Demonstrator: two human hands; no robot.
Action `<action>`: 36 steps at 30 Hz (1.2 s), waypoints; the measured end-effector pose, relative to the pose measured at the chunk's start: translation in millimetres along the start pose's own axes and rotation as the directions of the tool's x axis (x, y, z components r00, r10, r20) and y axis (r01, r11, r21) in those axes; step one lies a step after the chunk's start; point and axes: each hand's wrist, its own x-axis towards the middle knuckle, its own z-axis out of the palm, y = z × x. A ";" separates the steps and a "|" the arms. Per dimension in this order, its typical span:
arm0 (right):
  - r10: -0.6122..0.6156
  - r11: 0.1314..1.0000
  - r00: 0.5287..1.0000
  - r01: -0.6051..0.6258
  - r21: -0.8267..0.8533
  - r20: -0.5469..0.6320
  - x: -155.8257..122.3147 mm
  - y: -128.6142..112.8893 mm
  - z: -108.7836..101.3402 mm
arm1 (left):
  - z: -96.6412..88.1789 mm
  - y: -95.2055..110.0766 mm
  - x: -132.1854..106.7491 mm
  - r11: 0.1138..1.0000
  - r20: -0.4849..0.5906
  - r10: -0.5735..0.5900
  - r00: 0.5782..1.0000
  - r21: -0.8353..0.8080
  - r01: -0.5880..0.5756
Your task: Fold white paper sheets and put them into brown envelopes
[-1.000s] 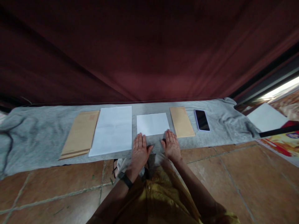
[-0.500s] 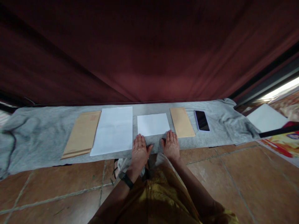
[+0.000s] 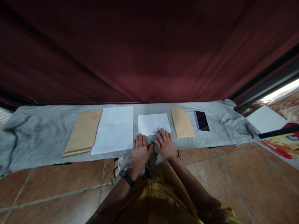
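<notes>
In the head view a small white sheet of paper [image 3: 153,123], perhaps folded, lies flat on the grey cloth in front of me. My left hand [image 3: 140,151] rests open, palm down, its fingertips at the sheet's near left corner. Palm down too, my right hand [image 3: 165,144] has its fingers spread over the sheet's near right edge. Left of the sheet is a larger white paper [image 3: 114,130] with faint creases. A brown envelope [image 3: 182,122] lies just right of the small sheet.
A stack of brown envelopes [image 3: 83,132] lies left of the large paper. A phone [image 3: 202,121] in a pale purple case sits at the right. The grey cloth [image 3: 224,124] covers a narrow surface, a dark red curtain [image 3: 149,62] hangs behind, and floor tiles [image 3: 221,174] show in front.
My right hand has slid left and slightly forward from the sheet's right corner onto its near edge, fingers now more spread. My left hand has stayed nearly in place.
</notes>
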 end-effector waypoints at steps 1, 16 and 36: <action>-0.012 1.000 1.000 0.012 0.005 0.012 1.0 -3.1 0.4 | -0.2 0.0 -0.1 1.000 -0.003 0.000 1.000 0.001 0.000; 0.083 0.996 0.997 -0.083 -0.031 -0.004 -11.2 26.9 -5.9 | -9.4 0.2 1.6 1.000 0.069 -0.009 0.998 -0.008 0.010; -0.067 0.996 0.997 0.064 0.060 0.045 27.3 11.0 7.0 | -16.9 -18.0 44.0 0.964 0.041 -0.137 0.990 -0.225 0.143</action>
